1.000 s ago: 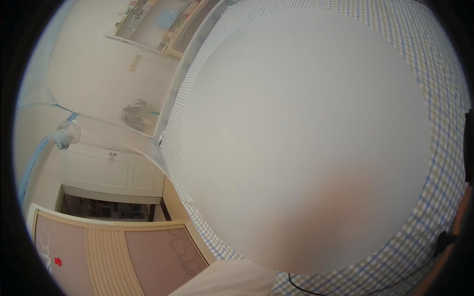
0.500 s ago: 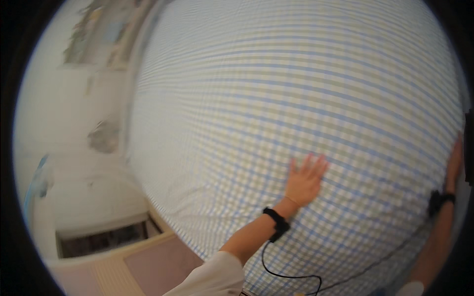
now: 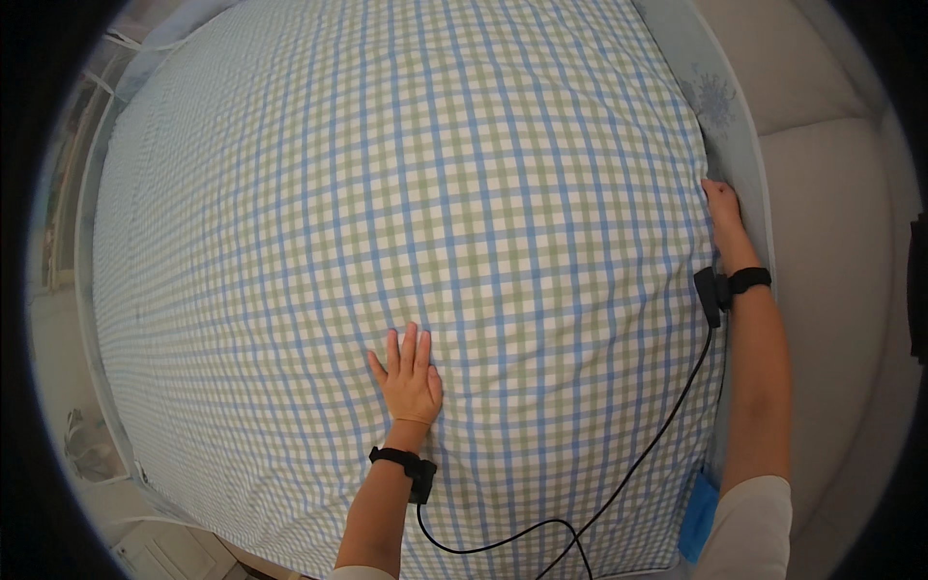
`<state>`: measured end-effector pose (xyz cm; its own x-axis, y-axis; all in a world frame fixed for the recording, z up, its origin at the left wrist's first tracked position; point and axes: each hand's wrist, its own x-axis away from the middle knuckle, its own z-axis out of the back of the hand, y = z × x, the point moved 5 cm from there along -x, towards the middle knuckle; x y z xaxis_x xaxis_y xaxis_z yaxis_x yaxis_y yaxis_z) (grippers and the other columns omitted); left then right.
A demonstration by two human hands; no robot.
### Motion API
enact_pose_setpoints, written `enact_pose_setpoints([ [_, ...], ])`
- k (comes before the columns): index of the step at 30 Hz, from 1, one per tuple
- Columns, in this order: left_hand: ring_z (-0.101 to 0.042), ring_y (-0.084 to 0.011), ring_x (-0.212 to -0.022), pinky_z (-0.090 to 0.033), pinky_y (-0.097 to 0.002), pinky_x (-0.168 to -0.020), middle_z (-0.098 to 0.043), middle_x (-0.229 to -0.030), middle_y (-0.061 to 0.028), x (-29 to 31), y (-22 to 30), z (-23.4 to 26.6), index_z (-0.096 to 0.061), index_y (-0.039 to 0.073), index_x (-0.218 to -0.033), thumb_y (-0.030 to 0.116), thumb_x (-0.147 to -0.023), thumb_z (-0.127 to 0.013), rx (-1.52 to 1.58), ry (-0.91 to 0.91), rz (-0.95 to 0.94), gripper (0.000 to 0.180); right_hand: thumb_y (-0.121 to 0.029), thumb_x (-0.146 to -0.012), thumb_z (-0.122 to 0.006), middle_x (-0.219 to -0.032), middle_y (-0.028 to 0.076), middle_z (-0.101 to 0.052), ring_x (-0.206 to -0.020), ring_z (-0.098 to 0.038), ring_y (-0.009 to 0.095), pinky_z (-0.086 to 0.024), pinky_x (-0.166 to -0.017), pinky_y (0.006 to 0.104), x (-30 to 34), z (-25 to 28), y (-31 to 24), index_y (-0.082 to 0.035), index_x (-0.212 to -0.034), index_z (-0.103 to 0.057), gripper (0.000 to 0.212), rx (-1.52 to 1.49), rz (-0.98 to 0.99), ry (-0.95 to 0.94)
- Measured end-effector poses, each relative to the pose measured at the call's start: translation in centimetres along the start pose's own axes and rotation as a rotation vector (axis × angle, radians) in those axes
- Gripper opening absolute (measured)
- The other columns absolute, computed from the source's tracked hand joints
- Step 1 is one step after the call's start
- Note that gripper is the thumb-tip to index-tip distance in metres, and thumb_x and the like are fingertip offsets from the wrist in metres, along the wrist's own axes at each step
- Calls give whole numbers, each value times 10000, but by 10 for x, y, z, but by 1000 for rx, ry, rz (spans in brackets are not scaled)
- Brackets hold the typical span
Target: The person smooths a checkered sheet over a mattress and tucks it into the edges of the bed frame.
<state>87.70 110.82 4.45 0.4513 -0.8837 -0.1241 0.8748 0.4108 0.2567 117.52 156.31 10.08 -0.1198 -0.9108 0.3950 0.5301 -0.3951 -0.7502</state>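
A blue, green and white checked bed sheet [image 3: 454,222] covers the mattress and fills most of the view, with soft creases near me. On its near part my left hand [image 3: 410,385] lies flat, palm down, fingers spread, holding nothing. Along the right edge of the sheet my right hand [image 3: 725,211] is closed, its curled fingers at the sheet's border. They seem to pinch that border, though the fingertips are partly hidden. Both wrists wear black bands with small black devices, and a black cable [image 3: 660,435] runs across the sheet.
A pale blue-grey side panel [image 3: 717,97] with a flower print borders the bed on the right. Beyond it is a beige padded surface [image 3: 831,251]. Something blue [image 3: 698,517] lies beside my right arm. A light-coloured cabinet [image 3: 169,556] stands at the lower left.
The view has swung to the right, bringing the bed's right border and my right hand well into sight. My left hand still rests flat on the sheet.
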Motion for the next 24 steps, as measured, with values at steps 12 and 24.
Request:
enact_pose_setpoints([
  [12,-282,-298,-1353,-34,-563,-1098,-365,-1442,-39,-5,5,-7,-403,180,-1372,235,-922,-324,12,24,-28,460,-203,-836,-571,-1104,170,-610,-1010,-574,289,-458,-865,377,-47,18,5,39,-1138,-568,387,116,116,4],
  [24,-328,-310,-1307,-201,-620,-1030,-374,-1418,-83,-26,-2,20,-397,151,-1363,281,-903,-430,-76,-84,-29,479,-321,-992,-378,-1269,122,-501,-1159,-483,226,-392,-970,315,-1,14,-41,37,-1244,-473,447,517,822,-27],
])
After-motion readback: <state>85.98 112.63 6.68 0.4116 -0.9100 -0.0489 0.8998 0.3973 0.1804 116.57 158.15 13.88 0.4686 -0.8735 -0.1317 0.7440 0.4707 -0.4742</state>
